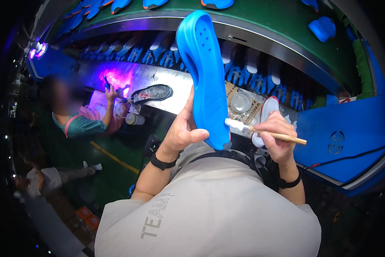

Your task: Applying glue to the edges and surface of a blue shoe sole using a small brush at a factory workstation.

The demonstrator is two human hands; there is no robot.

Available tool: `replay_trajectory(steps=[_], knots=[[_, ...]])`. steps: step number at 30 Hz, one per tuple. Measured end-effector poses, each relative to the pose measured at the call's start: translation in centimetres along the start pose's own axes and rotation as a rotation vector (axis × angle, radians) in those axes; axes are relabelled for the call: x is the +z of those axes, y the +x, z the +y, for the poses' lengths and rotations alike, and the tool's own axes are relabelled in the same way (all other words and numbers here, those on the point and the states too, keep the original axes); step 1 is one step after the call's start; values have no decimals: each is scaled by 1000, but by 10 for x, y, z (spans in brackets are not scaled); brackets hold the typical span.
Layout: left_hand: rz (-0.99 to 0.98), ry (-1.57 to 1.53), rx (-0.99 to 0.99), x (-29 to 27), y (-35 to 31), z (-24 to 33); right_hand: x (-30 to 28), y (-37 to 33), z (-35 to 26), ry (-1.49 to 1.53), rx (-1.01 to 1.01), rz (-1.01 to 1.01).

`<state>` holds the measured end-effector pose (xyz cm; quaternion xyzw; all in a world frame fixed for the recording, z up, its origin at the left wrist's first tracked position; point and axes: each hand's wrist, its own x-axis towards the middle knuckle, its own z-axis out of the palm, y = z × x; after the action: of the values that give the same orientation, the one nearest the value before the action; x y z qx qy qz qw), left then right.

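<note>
My left hand [184,132] is closed around the side of a blue shoe sole [211,96], holding it up lengthwise in front of me. Several small holes show near its far end. In my right hand [278,135] I grip a wooden-handled brush [287,138] with white bristles. The bristle end touches, or nearly touches, the sole's right edge at its near end. Just beyond my right hand lies a white shoe with a red edge [269,106], partly hidden. A clear round bowl [241,102] stands on printed brown cardboard [232,91] right of the sole.
A metal worktable [181,83] runs crosswise, with a dark shoe [156,93] on it. Behind, a rack holds several shoes on blue supports [257,81]. Above is a green conveyor [261,15] carrying blue soles. A co-worker [87,122] works at left under purple light. A blue machine housing [347,137] stands right.
</note>
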<state>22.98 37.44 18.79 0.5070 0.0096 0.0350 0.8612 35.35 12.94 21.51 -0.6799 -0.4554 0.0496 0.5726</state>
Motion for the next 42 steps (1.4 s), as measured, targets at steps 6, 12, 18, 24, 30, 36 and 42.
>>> replay_trajectory(steps=[6, 12, 18, 24, 30, 36, 42], knots=[[14, 15, 25, 2, -1, 3, 4, 4, 5, -31, 6, 32], [34, -62, -55, -8, -2, -17, -4, -8, 1, 7, 21, 29], [-301, -378, -347, 6, 25, -6, -32, -50, 1, 144, 6, 528], [-543, -303, 51, 44, 234, 63, -38, -64, -5, 94, -31, 622], [323, 247, 248, 20, 256, 53, -34, -79, 2, 20, 74, 608], [508, 416, 114, -39, 287, 78, -24, -84, 27, -38, 427, 501], [748, 1207, 588, -63, 252, 79, -3, -49, 109, -369, 351, 283]])
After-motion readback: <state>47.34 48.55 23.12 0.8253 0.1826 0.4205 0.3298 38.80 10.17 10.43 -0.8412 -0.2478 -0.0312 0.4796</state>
